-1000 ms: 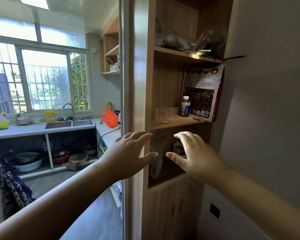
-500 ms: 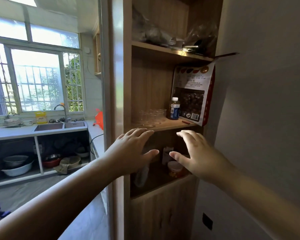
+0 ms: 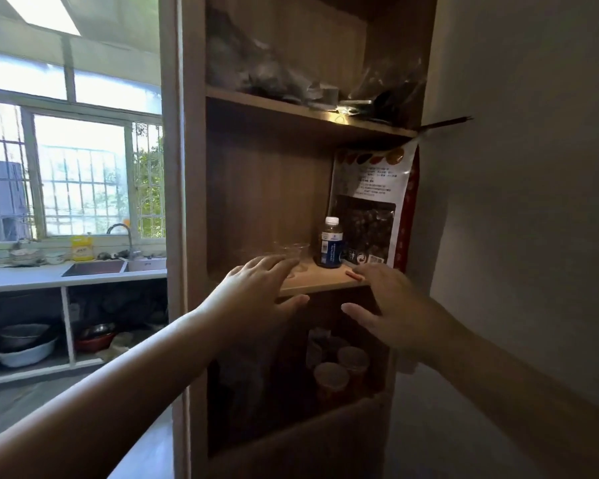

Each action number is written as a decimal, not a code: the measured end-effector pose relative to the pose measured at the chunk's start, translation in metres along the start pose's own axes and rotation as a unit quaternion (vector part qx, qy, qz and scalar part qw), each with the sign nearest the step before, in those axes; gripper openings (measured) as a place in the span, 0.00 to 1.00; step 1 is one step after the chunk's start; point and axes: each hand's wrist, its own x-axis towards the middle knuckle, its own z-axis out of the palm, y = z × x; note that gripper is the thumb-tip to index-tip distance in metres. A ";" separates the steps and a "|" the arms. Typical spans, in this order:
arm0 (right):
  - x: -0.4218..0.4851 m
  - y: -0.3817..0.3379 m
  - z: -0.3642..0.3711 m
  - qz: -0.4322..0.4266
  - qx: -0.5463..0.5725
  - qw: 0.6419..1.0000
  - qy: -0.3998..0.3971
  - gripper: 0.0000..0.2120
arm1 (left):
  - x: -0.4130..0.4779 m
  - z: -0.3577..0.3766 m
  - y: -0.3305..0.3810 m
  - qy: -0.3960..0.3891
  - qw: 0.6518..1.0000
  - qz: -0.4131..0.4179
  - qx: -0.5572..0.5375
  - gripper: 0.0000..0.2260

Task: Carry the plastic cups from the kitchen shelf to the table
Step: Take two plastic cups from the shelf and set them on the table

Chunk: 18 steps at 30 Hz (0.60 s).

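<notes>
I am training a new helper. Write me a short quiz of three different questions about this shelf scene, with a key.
1. True or false: the left hand already grips a cup.
2. What stands nearest to the right of the clear cups? A) dark bottle B) yellow box C) metal bowl
3. Fill in: behind the dark bottle leans a large ____ bag.

Key: 1 false; both the left hand and the right hand are open and empty. 2 A. 3 food.
</notes>
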 end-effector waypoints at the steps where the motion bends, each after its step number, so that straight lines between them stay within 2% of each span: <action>1: 0.006 0.006 0.006 -0.005 0.003 1.000 0.002 0.30 | 0.004 0.005 -0.003 -0.004 1.000 -0.004 0.002 0.29; 5: 0.036 0.024 0.032 -0.030 0.021 0.999 0.012 0.31 | 0.021 0.022 -0.024 -0.018 1.000 -0.017 0.016 0.29; 11: 0.089 0.031 0.076 -0.058 0.034 0.998 0.001 0.30 | 0.047 0.041 -0.073 0.017 0.999 -0.012 0.039 0.28; 18: 0.152 0.040 0.113 -0.060 0.015 0.998 -0.001 0.29 | 0.092 0.079 -0.121 -0.015 0.999 -0.002 0.038 0.29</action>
